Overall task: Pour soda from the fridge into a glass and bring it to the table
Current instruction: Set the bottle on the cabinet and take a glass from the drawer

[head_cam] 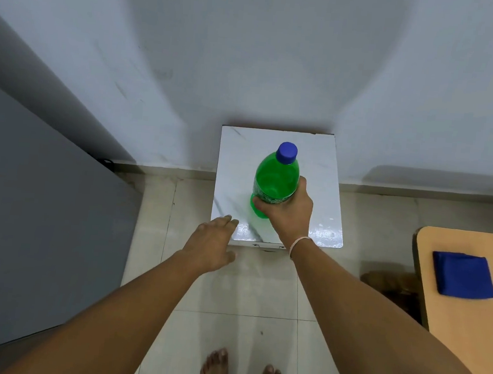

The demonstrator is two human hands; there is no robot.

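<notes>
Right hand [289, 211] gripping capped green soda bottle [274, 179] on small white desk [323, 175], left hand [212, 243] open alongside; best steadied low before uncapping.

Directly beneath the grip we see a small white marble-patterned stand [315, 175] set against a plain pale wall [251, 53]. Below lie beige floor tiles [230, 290]. Left of the grip stands a grey appliance side [29, 197]. Right of it, a tan tabletop [465, 325] carries a folded blue cloth [464, 274].
</notes>
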